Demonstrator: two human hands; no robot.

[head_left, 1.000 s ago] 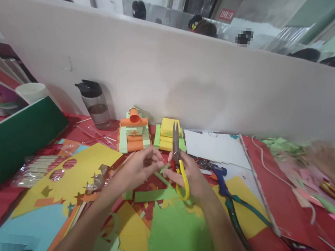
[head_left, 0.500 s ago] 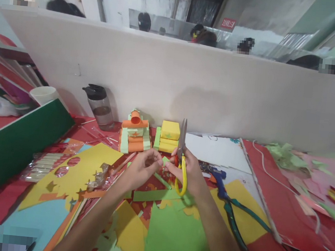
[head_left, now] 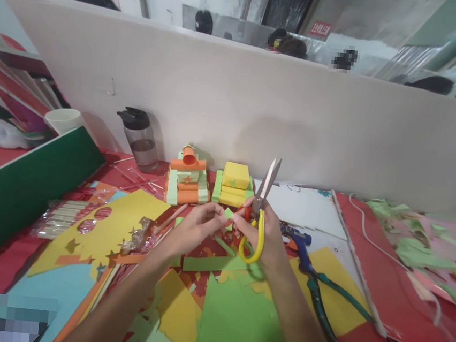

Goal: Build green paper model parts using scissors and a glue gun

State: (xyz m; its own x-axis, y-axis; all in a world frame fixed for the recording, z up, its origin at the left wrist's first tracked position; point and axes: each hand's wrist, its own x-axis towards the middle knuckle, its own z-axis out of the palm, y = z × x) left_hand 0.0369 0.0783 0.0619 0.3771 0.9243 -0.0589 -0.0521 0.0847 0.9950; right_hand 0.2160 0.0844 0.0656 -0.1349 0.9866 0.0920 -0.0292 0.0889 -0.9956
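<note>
My left hand (head_left: 203, 223) is closed, its thumb and fingertips pinched at the left side of a small green paper piece (head_left: 228, 213). My right hand (head_left: 267, 229) has thumb and finger at the other side of that piece. Scissors (head_left: 265, 188) with yellow and red handles are hooked in the same hand, blades pointing up. Just beyond stand two paper models: an orange and pale green one (head_left: 188, 178) and a yellow and green one (head_left: 235, 182). Green paper strips (head_left: 213, 265) and a large green sheet (head_left: 238, 317) lie beneath my hands.
A water bottle (head_left: 142, 144) stands against the white partition (head_left: 203, 93), with a green board (head_left: 37, 179) to its left. Yellow paper with cut-outs (head_left: 126, 220) lies at left. To the right are a blue glue gun (head_left: 303, 248), green-handled pliers (head_left: 318, 298) and white sheets (head_left: 305, 210).
The scissors have tilted to the right, their blades now slanting up and right. Both hands stay close together at the small green paper piece. The whole view has shifted slightly.
</note>
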